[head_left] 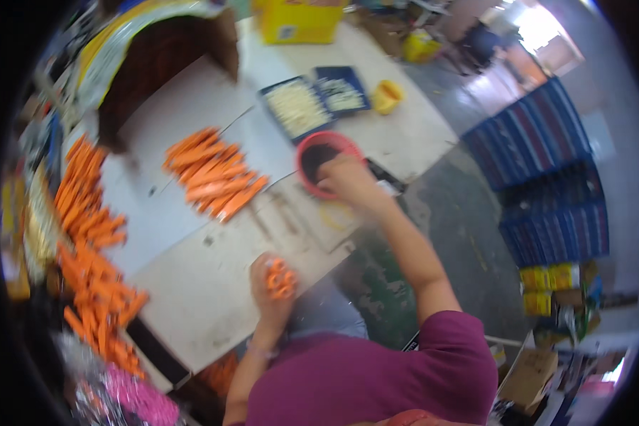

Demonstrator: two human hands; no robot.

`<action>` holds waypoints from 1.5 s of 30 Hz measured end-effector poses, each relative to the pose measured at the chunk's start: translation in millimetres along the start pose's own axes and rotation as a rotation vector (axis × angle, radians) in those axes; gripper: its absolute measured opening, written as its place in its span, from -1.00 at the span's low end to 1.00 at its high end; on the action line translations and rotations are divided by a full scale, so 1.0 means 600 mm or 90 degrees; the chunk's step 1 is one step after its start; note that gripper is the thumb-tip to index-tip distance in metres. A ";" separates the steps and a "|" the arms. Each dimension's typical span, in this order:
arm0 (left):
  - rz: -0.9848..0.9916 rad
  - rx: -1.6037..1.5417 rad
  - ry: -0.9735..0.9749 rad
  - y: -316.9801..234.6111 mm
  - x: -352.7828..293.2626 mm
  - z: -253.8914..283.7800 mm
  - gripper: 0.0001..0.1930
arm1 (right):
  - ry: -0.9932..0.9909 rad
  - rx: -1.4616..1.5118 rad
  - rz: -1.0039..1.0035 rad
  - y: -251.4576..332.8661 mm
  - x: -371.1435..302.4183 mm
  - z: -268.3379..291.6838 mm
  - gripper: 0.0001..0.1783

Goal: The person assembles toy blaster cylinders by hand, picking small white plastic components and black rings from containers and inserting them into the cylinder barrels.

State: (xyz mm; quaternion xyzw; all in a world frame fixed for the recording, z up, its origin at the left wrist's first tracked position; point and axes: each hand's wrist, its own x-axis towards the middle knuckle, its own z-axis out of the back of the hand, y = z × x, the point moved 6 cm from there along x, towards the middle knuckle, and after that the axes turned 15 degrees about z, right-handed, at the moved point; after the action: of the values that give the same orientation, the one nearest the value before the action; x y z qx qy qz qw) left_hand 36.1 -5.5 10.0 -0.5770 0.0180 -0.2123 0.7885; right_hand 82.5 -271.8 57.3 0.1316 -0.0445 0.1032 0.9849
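My left hand [264, 290] is closed round a bundle of slim orange sticks [282, 279], held near the table's front edge with their round ends facing up. My right hand [346, 177] dips into a red-pink round tub [307, 187] with a dark inside. Its fingers look drawn together, but the tips and whatever they grip are blurred. Left of the tub, a neat pile of orange sticks [213, 174] lies on the white table [192, 266]. Beyond the tub are a blue tray [296, 110] of small pale pieces and a smaller blue tray [342, 91] with similar pieces.
Many more orange sticks [92, 248] are heaped along the table's left side. A large open sack [170, 60] stands at the far left. Also on the table are a yellow box [298, 20] and a yellow roll-shaped object [388, 97]. Striped blue cloth [539, 170] hangs at right.
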 end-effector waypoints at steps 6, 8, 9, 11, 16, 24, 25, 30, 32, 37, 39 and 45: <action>0.006 -0.070 -0.001 0.001 0.002 0.003 -0.35 | -0.103 0.092 -0.035 0.001 -0.010 0.018 -0.83; 0.025 -0.047 -0.015 -0.001 -0.004 0.012 -0.36 | -0.134 0.075 -0.005 0.004 -0.009 0.021 -0.82; 0.014 -0.031 -0.009 -0.006 -0.001 0.010 -0.36 | -0.144 0.058 -0.026 0.004 -0.014 0.024 -0.82; 0.007 -0.020 0.001 -0.012 0.005 0.002 -0.36 | -0.163 0.011 -0.018 -0.006 -0.026 0.027 -0.83; -0.038 -0.106 -0.010 -0.030 0.017 -0.004 -0.29 | -0.208 0.066 -0.065 -0.014 -0.037 0.049 -0.85; -0.041 -0.056 -0.028 -0.026 0.011 0.005 -0.35 | -0.289 0.371 -0.149 0.091 -0.037 0.077 -0.90; -0.044 -0.058 -0.025 -0.029 0.011 0.007 -0.35 | -0.300 0.535 -0.185 0.116 -0.045 0.072 -0.91; -0.054 -0.064 -0.015 -0.034 0.011 0.010 -0.33 | -0.023 0.459 0.007 0.250 -0.062 0.078 -0.90; -0.009 -0.109 -0.014 -0.022 0.011 0.005 -0.23 | -0.033 0.425 0.070 0.268 -0.054 0.079 -0.90; -0.017 -0.113 -0.015 -0.024 0.013 0.002 -0.26 | -0.039 0.348 0.180 0.286 -0.042 0.089 -0.89; -0.020 -0.116 -0.016 -0.025 0.013 0.003 -0.27 | 0.010 0.338 0.198 0.288 -0.036 0.087 -0.87; -0.018 -0.125 -0.029 -0.019 0.011 0.004 -0.31 | 0.114 0.408 0.114 0.283 -0.015 0.077 -0.85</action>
State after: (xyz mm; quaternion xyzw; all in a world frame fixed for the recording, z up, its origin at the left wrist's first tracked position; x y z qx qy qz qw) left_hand 39.0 -8.6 22.8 -0.6564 0.0125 -0.2076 0.7252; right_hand 34.5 -125.8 143.2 0.4202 0.0650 0.2093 0.8806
